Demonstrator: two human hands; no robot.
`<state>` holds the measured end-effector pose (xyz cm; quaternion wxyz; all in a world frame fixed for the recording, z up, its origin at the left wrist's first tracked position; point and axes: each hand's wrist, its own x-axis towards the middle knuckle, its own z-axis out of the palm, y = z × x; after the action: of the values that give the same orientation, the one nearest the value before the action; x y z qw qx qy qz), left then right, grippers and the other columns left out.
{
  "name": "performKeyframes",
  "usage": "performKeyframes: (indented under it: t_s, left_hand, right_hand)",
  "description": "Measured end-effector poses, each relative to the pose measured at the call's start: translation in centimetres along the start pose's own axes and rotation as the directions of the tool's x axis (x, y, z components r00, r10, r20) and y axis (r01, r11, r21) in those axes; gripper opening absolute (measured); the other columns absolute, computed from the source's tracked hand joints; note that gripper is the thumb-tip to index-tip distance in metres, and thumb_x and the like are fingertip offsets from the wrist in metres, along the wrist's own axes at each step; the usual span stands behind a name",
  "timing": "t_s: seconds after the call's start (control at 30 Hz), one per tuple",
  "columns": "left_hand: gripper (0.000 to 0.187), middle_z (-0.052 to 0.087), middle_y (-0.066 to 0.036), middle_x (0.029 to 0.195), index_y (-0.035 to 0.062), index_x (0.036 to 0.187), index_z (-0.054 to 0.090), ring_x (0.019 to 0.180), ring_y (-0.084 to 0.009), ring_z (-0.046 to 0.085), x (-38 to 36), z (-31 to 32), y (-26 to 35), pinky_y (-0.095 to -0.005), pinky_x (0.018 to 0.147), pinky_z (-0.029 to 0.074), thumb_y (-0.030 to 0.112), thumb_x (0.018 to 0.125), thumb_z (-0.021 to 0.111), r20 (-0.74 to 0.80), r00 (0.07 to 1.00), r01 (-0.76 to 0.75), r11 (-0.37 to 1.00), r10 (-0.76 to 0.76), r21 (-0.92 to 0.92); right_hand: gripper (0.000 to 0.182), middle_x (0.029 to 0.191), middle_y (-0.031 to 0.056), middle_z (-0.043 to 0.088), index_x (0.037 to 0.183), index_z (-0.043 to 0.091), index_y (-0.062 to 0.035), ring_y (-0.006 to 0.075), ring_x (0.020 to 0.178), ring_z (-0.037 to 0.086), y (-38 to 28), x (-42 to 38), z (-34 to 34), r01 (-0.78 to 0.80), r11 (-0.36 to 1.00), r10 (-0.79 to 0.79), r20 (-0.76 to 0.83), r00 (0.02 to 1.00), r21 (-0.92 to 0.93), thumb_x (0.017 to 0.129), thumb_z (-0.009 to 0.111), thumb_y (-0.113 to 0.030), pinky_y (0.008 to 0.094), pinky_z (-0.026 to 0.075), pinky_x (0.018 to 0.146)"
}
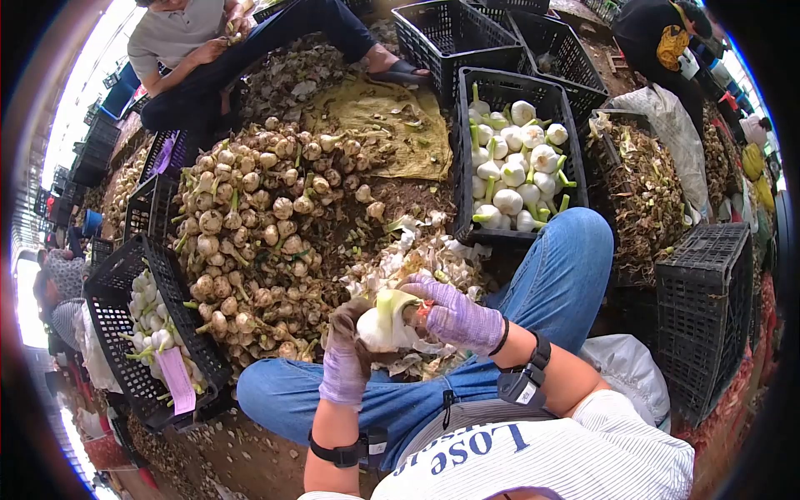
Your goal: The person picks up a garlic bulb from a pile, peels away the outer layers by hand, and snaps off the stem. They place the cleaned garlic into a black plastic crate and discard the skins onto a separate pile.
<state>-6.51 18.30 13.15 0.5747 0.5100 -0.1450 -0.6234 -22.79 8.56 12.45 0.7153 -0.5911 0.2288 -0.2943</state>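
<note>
Between my two gloved hands is a white garlic bulb [382, 330] with a pale green stem bent over its top. My left hand [346, 354], in a purple glove with dark, dirty fingers, is wrapped round the bulb's left side. My right hand [454, 315], in a purple glove, has its fingers closed at the bulb's right side, on a loose piece of skin. Below and behind the hands lies a heap of peeled garlic skins [425, 254]. A large pile of unpeeled garlic [242, 225] spreads to the left.
A black crate [460, 167] of clean white bulbs stands ahead. Another crate [108, 308] with garlic and a pink tag is at left. Empty black crates [454, 32] stand at the back, a stacked crate [704, 308] at right. A person [187, 50] sits opposite; another bends at far right.
</note>
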Motion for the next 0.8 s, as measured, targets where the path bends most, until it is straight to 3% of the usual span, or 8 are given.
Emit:
performKeyframes:
  t_s: [0.1, 0.17, 0.27, 0.37, 0.43, 0.6, 0.7, 0.8]
  left_hand:
    - [0.070, 0.056, -0.007, 0.100, 0.0060, 0.120, 0.042, 0.082, -0.0171, 0.058, -0.5, 1.2, -0.9, -0.0239, 0.064, 0.050, 0.052, 0.072, 0.065, -0.014, 0.942, -0.303, 0.870, 0.334, 0.390]
    - [0.067, 0.056, -0.006, 0.100, 0.0043, 0.119, 0.043, 0.084, -0.0152, 0.058, -0.7, 0.1, 0.1, -0.0250, 0.066, 0.050, 0.030, 0.067, 0.077, 0.064, 0.989, -0.137, 0.987, 0.132, 0.080]
    - [0.055, 0.057, -0.006, 0.097, 0.0040, 0.112, 0.050, 0.085, -0.0149, 0.058, 0.0, -0.1, 1.0, -0.0254, 0.067, 0.051, 0.018, 0.066, 0.078, 0.116, 0.957, -0.284, 0.944, 0.267, 0.166]
    - [0.027, 0.057, -0.005, 0.096, 0.0020, 0.095, 0.059, 0.082, -0.0132, 0.058, -0.6, 0.9, 2.8, -0.0234, 0.070, 0.049, -0.004, 0.071, 0.067, -0.098, 0.982, -0.109, 0.913, 0.159, 0.392]
    - [0.024, 0.058, -0.007, 0.090, 0.0013, 0.087, 0.063, 0.084, -0.0152, 0.058, -0.5, 0.3, 2.6, -0.0258, 0.070, 0.052, -0.006, 0.065, 0.070, -0.070, 0.926, -0.305, 0.847, 0.370, 0.435]
    - [0.015, 0.057, -0.008, 0.087, 0.0018, 0.067, 0.060, 0.077, -0.0178, 0.057, -1.2, -1.8, 3.4, -0.0295, 0.064, 0.051, -0.005, 0.061, 0.072, 0.271, 0.887, -0.451, 0.823, 0.372, 0.345]
    - [0.016, 0.057, -0.009, 0.088, 0.0024, 0.065, 0.059, 0.074, -0.0183, 0.057, -1.8, -1.1, 2.6, -0.0286, 0.063, 0.051, 0.000, 0.062, 0.075, 0.239, 0.877, -0.434, 0.901, 0.417, 0.020]
    - [0.024, 0.057, -0.012, 0.099, 0.0041, 0.083, 0.060, 0.087, -0.0229, 0.059, -1.4, -1.3, 1.7, -0.0338, 0.072, 0.055, 0.007, 0.065, 0.075, 0.109, 0.908, -0.378, 0.903, 0.404, -0.204]
  right_hand:
    - [0.043, 0.094, 0.0077, 0.060, 0.114, 0.051, 0.0021, 0.0142, 0.083, 0.056, 0.0, -0.3, 0.2, -0.330, 0.914, 0.312, 0.110, 0.944, 0.236, 0.084, 0.057, -0.027, 0.0279, 0.045, 0.078]
    - [0.037, 0.095, 0.0079, 0.060, 0.108, 0.053, -0.0001, 0.0158, 0.085, 0.060, 0.7, 0.3, 0.7, -0.354, 0.422, 0.290, 0.246, 0.925, 0.835, 0.076, 0.063, -0.015, 0.0281, 0.049, 0.076]
    - [0.033, 0.097, 0.0099, 0.061, 0.108, 0.052, -0.0008, 0.0194, 0.086, 0.061, 0.5, 0.1, 0.6, -0.299, 0.434, 0.296, 0.180, 0.938, 0.850, 0.079, 0.060, -0.014, 0.0276, 0.050, 0.076]
    - [0.029, 0.098, 0.0129, 0.060, 0.107, 0.052, -0.0001, 0.0241, 0.090, 0.061, 0.9, 0.1, -0.3, -0.288, 0.677, 0.276, 0.129, 0.952, 0.677, 0.082, 0.057, -0.014, 0.0329, 0.052, 0.077]
    - [0.026, 0.097, 0.0149, 0.060, 0.106, 0.051, 0.0013, 0.0277, 0.093, 0.060, 0.7, 0.3, -0.7, -0.343, 0.411, 0.300, 0.230, 0.926, 0.845, 0.085, 0.055, -0.014, 0.0396, 0.053, 0.077]
    - [0.027, 0.104, 0.0169, 0.057, 0.111, 0.045, 0.0014, 0.0292, 0.098, 0.058, 0.6, 1.6, -2.6, -0.001, 0.498, 0.234, -0.133, 0.963, 0.867, 0.086, 0.049, -0.007, 0.0451, 0.049, 0.087]
    - [0.031, 0.109, 0.0166, 0.055, 0.116, 0.044, -0.0029, 0.0276, 0.099, 0.057, 0.9, 1.7, -3.2, 0.259, 0.699, 0.046, -0.403, 0.914, 0.666, 0.085, 0.051, -0.007, 0.0404, 0.051, 0.083]
    - [0.040, 0.111, 0.0092, 0.053, 0.122, 0.042, -0.0085, 0.0196, 0.095, 0.057, -2.0, 1.5, -1.8, 0.542, 0.660, -0.186, -0.587, 0.788, 0.520, 0.084, 0.055, -0.008, 0.0351, 0.048, 0.085]
